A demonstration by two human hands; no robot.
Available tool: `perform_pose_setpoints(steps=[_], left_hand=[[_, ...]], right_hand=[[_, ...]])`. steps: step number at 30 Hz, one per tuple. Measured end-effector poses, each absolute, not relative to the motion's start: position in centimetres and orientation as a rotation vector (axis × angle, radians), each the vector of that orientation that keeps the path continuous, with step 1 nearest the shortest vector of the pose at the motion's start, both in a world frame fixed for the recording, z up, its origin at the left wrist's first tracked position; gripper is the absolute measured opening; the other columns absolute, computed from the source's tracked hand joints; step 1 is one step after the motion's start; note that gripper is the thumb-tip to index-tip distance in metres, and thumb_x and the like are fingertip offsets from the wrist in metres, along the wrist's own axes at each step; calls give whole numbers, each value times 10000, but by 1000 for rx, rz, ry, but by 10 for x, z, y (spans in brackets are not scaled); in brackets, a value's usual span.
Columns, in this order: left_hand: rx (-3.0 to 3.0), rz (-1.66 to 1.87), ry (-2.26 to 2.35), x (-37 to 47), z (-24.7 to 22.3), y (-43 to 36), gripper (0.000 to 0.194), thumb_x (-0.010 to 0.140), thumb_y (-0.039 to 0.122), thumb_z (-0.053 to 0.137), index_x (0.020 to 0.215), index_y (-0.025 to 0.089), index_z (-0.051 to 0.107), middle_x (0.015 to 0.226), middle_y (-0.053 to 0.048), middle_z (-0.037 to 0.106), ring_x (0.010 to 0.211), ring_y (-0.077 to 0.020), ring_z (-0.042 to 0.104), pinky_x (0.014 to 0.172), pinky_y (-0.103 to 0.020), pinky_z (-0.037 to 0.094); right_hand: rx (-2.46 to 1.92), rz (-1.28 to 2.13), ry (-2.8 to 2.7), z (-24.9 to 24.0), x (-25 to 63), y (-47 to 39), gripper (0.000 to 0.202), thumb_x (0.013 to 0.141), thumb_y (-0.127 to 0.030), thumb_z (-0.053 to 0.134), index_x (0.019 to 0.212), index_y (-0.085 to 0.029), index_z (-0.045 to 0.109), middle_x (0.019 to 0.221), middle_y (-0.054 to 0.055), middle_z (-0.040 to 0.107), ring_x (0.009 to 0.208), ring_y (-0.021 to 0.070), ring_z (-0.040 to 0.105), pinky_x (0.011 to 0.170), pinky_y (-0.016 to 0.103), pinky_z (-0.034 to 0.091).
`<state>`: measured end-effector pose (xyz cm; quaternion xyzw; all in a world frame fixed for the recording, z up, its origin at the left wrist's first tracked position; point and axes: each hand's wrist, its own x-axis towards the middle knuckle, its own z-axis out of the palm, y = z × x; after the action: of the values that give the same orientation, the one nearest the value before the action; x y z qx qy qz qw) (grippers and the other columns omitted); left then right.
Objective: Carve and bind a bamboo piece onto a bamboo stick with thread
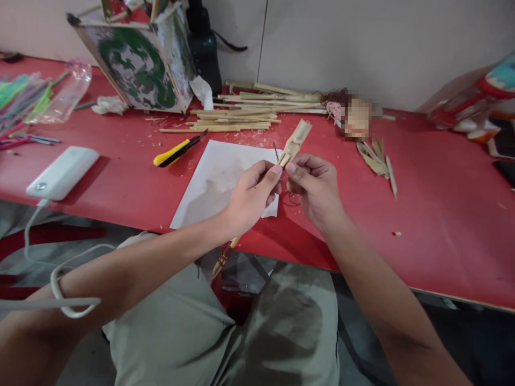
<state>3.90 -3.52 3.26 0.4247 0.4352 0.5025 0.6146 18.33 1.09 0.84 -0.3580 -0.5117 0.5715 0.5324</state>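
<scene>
1. The left hand [253,190] pinches the lower end of a pale strip [298,136] between thumb and fingers.
2. The right hand [316,185] meets it there, its thumb and fingers also closed on the strip's lower end; its other fingers curl inward.
3. The strip is raised in front of the person, above the red counter [442,214], slanting up and to the right, with a small piece lying along its lower part.
4. Under the left hand, a white sheet of paper [205,174] lies on the counter; a thin dark string [292,201] curls beside it, below the hands.
5. Left of the paper's top corner rests a yellow and black knife [173,154].
6. Beyond the paper, pale sticks [237,120] lie in a loose pile among shavings.
7. Right of the hands, several dried husks [374,158] lie together.
8. Behind, on the left, stands a box [137,69] with a green dragon picture, next to a black bottle [205,53].
9. A white device [62,171] with a cable [27,230] sits near the counter's front edge.
</scene>
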Motion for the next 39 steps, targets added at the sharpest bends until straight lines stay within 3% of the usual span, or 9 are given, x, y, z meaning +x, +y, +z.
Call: perform_pose_setpoints(steps=[5, 9, 16, 23, 27, 32, 39], left_hand=[[958, 1131, 915, 40, 34, -37, 321, 1079, 337, 443, 827, 164, 541, 660, 34, 530, 493, -37, 413, 479, -184, 326], [887, 1086, 842, 39, 34, -38, 330, 1081, 311, 414, 838, 155, 573, 627, 28, 525, 482, -47, 419, 479, -185, 336], [922, 1125, 943, 40, 32, -38, 299, 1053, 387, 511, 869, 159, 571, 725, 17, 581, 494, -37, 479, 493, -190, 378], [945, 1135, 941, 40, 32, -37, 183, 1056, 227, 493, 893, 157, 536, 720, 38, 547, 474, -23, 446, 481, -193, 356], [837, 1095, 904, 41, 33, -37, 218, 1072, 254, 454, 878, 172, 514, 678, 60, 491, 439, -19, 354, 455, -185, 310], [685, 1085, 802, 38, 38, -38, 243, 1072, 283, 446, 853, 187, 492, 610, 76, 386, 440, -34, 307, 461, -173, 298], [590, 1076, 760, 35, 38, -38, 223, 1058, 254, 432, 859, 181, 502, 599, 72, 363, 442, -40, 278, 450, -174, 262]], right_hand=[[-873, 1538, -1231, 12, 186, 9, 407, 736, -523, 902, 989, -233, 770, 570, -72, 501, 430, 73, 448, 407, 252, 298], [-834, 1646, -1219, 14, 188, 7, 396, 730, -528, 902, 951, -219, 787, 627, -48, 568, 494, 103, 569, 431, 258, 395], [-851, 1533, -1229, 13, 187, 9, 338, 735, -476, 915, 741, -216, 699, 564, -66, 491, 444, 67, 423, 436, 258, 348], [-872, 1407, -1212, 10, 184, 11, 367, 683, -469, 947, 692, -225, 674, 541, -77, 422, 456, 55, 249, 439, 269, 197], [-878, 1423, -1211, 10, 186, 12, 340, 701, -495, 926, 716, -241, 701, 552, -71, 426, 466, 64, 232, 441, 278, 204], [-871, 1445, -1208, 12, 186, 10, 303, 728, -478, 906, 800, -236, 738, 633, -41, 576, 458, 58, 295, 435, 279, 235], [-878, 1416, -1195, 10, 185, 10, 273, 727, -464, 916, 809, -253, 763, 536, -66, 476, 450, 68, 274, 447, 279, 220]])
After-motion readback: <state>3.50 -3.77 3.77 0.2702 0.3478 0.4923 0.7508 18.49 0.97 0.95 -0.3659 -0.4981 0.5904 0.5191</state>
